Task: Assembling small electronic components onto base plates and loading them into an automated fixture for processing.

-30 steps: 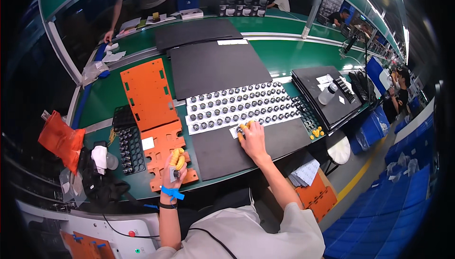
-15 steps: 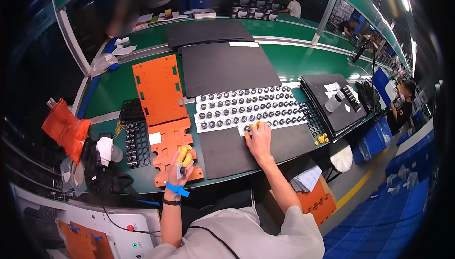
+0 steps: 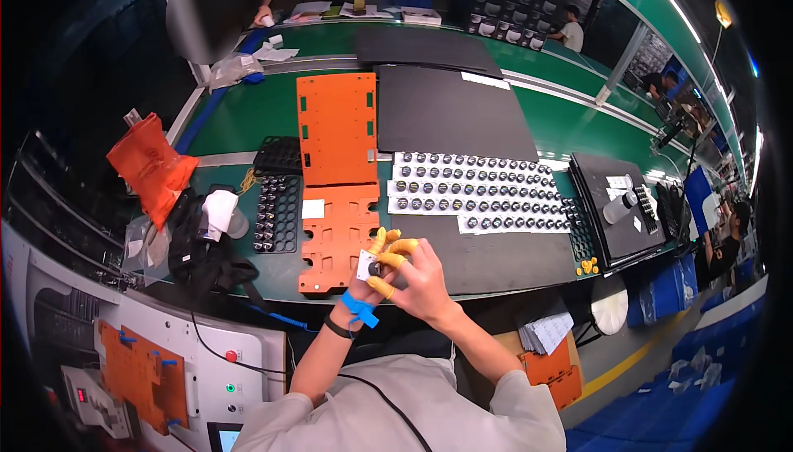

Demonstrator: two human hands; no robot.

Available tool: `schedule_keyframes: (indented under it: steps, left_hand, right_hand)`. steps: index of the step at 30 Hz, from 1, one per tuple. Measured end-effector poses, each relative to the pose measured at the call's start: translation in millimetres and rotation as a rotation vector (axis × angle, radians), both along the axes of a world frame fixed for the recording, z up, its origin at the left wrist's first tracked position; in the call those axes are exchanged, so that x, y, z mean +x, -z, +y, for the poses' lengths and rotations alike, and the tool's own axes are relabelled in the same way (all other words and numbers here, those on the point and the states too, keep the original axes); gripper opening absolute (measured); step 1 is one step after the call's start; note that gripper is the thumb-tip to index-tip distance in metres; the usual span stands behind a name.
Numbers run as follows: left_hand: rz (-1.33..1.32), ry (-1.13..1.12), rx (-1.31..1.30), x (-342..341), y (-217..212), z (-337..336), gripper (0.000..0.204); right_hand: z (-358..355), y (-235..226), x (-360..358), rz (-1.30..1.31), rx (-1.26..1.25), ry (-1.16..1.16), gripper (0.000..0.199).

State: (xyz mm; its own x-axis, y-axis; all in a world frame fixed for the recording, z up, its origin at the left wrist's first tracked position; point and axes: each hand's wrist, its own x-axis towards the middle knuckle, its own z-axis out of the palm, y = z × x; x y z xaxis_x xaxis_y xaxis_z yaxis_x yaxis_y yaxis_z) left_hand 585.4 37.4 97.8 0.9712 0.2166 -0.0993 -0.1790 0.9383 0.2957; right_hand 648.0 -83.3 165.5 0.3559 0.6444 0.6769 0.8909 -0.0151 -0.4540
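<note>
My left hand (image 3: 361, 288), in yellow finger cots and a blue wrist strap, pinches a small white square plate with a black round part (image 3: 364, 265) on it. My right hand (image 3: 423, 283), also in yellow finger cots, has closed its thumb and fingers around the black part from the right. Its fingers partly hide the piece. Both hands are just above the near right edge of an orange slotted fixture (image 3: 322, 241). Right of it, white strips carrying rows of black round parts (image 3: 471, 189) lie on a black mat (image 3: 512, 258).
An upright orange panel (image 3: 337, 134) adjoins the fixture. Left of it are a black tray of parts (image 3: 278, 214), an orange bag (image 3: 155, 167) and a black bag (image 3: 202, 245). A bottle (image 3: 619, 206) stands on stacked black boards at right. Someone works across the green bench (image 3: 256, 109).
My right hand has left the nearest row of parts and come over to the piece in my left hand. The whole view has shifted, so the bench things appear farther right.
</note>
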Motion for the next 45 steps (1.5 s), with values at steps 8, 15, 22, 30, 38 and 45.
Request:
schedule_keyframes:
  steps: [8, 15, 22, 30, 38, 45]
  left_hand:
    - [0.29, -0.522, 1.169, -2, -4, 29, 0.021]
    - [0.951, -0.789, 1.951, -44, -26, 111, 0.027]
    - [1.118, -0.683, 2.115, -37, -22, 150, 0.031]
    - [1.166, -0.551, 2.082, -29, -14, 153, 0.028]
    - [1.153, -0.586, 2.084, -18, -5, 164, 0.023]
    - [0.963, -0.76, 1.853, -16, -5, 162, 0.025]
  right_hand:
    - [-8, 17, 41, -0.097, 0.067, 0.265, 0.035]
    - [-49, 63, 112, -0.142, -0.179, 0.55, 0.03]
    - [-49, 86, 127, -0.127, -0.263, 0.575, 0.031]
    - [-44, 88, 129, -0.11, -0.344, 0.654, 0.04]
    - [-40, 75, 115, -0.092, -0.235, 0.643, 0.057]
    - [-30, 64, 91, -0.047, -0.07, 0.529, 0.057]
